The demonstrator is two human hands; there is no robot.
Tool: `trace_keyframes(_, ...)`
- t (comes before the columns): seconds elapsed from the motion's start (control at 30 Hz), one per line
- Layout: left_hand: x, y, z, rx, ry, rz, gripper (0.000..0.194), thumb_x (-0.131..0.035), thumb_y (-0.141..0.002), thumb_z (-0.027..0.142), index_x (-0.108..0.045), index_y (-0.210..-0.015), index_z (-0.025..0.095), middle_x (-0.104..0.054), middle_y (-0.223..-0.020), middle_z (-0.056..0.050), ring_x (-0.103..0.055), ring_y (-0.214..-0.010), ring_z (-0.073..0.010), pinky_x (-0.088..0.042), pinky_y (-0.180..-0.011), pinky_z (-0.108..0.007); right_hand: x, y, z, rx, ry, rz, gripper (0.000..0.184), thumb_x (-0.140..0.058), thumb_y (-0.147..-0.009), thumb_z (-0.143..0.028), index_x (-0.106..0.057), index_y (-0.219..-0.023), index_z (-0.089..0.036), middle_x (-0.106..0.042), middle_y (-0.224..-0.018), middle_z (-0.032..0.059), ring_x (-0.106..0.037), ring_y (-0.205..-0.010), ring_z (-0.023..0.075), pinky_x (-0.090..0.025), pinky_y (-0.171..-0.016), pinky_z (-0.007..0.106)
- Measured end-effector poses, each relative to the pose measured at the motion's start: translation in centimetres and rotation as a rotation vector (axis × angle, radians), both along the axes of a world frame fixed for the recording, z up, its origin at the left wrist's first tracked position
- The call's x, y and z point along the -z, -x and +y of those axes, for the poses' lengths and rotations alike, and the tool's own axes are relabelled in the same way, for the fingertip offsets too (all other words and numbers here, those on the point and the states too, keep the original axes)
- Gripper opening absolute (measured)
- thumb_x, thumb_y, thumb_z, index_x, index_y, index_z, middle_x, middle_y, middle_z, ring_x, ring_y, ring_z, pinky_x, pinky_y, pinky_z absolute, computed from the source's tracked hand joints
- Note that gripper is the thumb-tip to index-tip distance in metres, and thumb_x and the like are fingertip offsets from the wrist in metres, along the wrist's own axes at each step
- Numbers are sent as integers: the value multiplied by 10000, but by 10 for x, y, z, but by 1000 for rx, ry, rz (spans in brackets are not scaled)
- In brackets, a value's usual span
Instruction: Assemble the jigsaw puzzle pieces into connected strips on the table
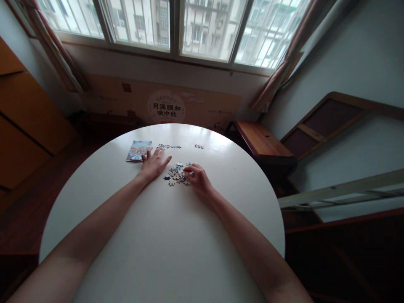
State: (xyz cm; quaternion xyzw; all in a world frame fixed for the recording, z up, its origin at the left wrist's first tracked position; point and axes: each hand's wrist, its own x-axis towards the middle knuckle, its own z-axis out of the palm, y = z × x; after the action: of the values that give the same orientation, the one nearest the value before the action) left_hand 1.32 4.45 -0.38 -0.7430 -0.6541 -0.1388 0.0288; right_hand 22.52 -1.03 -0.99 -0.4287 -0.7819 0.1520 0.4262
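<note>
A loose heap of small jigsaw puzzle pieces [176, 175] lies on the white round table [176, 235], some pale side up and some coloured. At the heap's right edge is my right hand [199, 178], its thumb and fingers pinched together; whether a piece is between them is hidden. My left hand [154, 164] rests open with fingers spread, just left of the heap. Its fingertips reach a row of puzzle pieces [172, 147] and the right edge of a picture packet [139, 149]. A smaller cluster of pieces [199, 147] sits farther right.
Beyond the table's far edge, a printed banner [195, 101] stands below a barred window [211, 29]. A wooden side table [265, 139] is at the back right, and an orange cabinet [28, 126] is on the left. Curtains [277, 80] hang beside the window.
</note>
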Motion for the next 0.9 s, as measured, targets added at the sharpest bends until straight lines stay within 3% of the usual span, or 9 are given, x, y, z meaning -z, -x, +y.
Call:
trace_keyframes(0.57, 4, 2, 5, 42, 6, -33, 671, -231, -901, 619, -420, -1392, 202, -362, -1474, -104, -200, -1345, -381, -204, -1037, -593, 0, -1, 0, 13, 11, -5, 137, -563, -832, -152, -691, -834, -201, -617, -800, 24, -564, -773, 147, -441, -757, 269)
trace_keyframes(0.9, -1, -1, 0, 52, -52, -85, 585, -335, -908, 553, -443, -1370, 210, -396, -1452, -99, -243, -1318, -363, -203, -1045, -543, 1, -1, 1, 34, 20, -26, 137, -563, -833, -161, -691, -836, -209, -620, -797, 23, -569, -786, 151, -441, -770, 272)
